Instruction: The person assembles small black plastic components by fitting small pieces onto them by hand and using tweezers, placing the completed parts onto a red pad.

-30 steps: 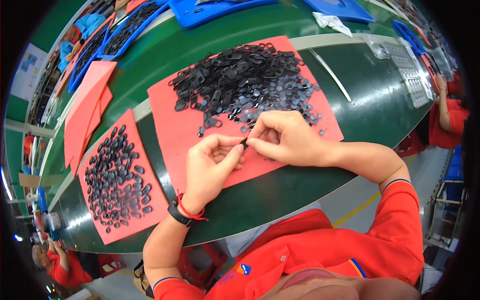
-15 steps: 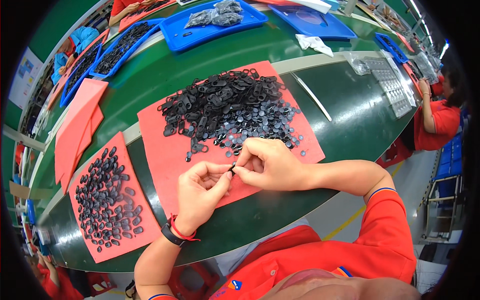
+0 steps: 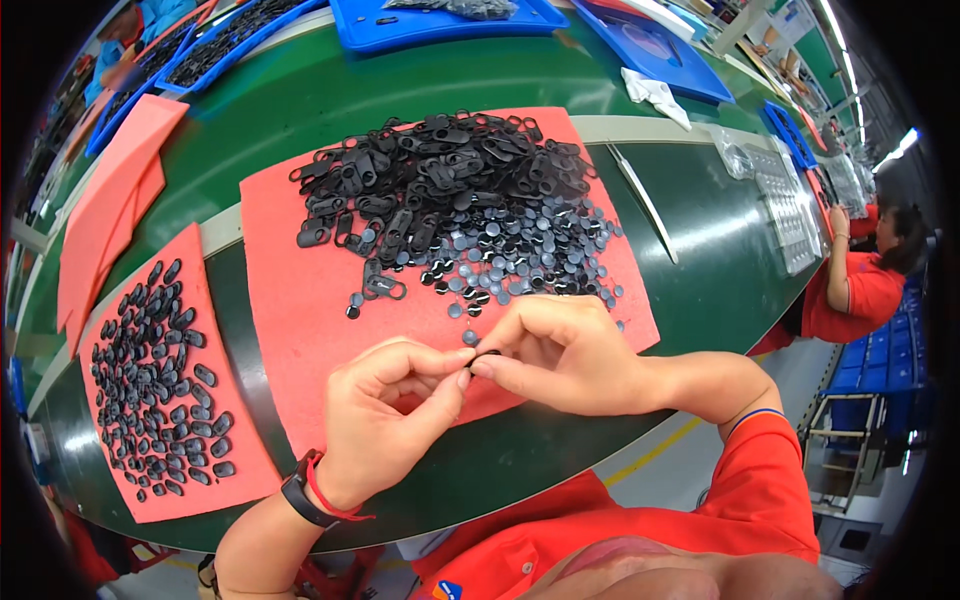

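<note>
My left hand [image 3: 385, 410] and my right hand [image 3: 575, 358] meet at their fingertips over the near part of a pink foam mat [image 3: 285, 290]. Both pinch one small black plastic part [image 3: 487, 356], mostly covered by the fingers. Just beyond the hands lies a scatter of small round grey-and-black discs [image 3: 530, 250]. Behind these is a heap of black looped plastic pieces [image 3: 430, 165]. To the left, a second pink mat [image 3: 235, 460] carries many oval black pieces [image 3: 165, 370] in loose rows.
Several pink foam sheets [image 3: 120, 210] lie at the far left. Blue trays [image 3: 450, 35] stand along the back. A white metal strip [image 3: 642, 200] rests right of the mat, near a white cloth [image 3: 655, 95]. Another person [image 3: 855, 280] in red sits at the right.
The head view has shifted, so mats and trays sit differently in the picture. My hands keep their pinch on the small part, and more of its dark edge shows between the fingertips.
</note>
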Demonstrator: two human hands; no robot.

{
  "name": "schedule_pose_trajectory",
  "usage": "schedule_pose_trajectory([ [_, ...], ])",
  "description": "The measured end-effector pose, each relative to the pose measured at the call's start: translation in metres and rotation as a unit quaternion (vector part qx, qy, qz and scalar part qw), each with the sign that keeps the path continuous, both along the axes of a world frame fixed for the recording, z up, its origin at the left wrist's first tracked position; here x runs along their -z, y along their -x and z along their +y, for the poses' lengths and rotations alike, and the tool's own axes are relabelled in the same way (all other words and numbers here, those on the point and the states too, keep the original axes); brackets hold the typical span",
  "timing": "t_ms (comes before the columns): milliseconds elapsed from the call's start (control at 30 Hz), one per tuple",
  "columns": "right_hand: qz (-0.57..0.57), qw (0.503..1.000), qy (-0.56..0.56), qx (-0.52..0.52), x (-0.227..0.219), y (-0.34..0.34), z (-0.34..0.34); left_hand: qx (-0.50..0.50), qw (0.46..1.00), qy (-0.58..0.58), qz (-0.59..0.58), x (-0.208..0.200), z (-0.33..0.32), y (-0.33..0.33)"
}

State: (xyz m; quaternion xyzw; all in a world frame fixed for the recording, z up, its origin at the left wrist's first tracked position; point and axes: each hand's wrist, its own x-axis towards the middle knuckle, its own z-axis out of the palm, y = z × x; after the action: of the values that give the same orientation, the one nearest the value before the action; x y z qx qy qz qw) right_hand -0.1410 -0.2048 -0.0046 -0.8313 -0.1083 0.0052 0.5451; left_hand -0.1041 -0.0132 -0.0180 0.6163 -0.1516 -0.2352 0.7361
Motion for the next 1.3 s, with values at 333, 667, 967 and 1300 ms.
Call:
schedule_pose_trajectory([
  [333,0.064,0.998,-0.008,-0.002,-0.009,0.002,0.0,0.044,0.998,-0.023,-0.028,0.004,0.005,-0.003],
  [667,0.066,0.998,-0.013,0.001,-0.001,0.004,0.003,0.046,0.999,0.018,-0.022,0.007,0.01,-0.003],
  [967,0.117,0.991,-0.06,0.0,-0.004,0.005,0.001,0.035,0.997,0.071,-0.003,0.007,0.003,-0.004],
  [1300,0.174,0.983,-0.054,0.011,-0.012,0.003,0.004,0.015,0.997,0.066,-0.026,0.011,0.002,-0.004],
])
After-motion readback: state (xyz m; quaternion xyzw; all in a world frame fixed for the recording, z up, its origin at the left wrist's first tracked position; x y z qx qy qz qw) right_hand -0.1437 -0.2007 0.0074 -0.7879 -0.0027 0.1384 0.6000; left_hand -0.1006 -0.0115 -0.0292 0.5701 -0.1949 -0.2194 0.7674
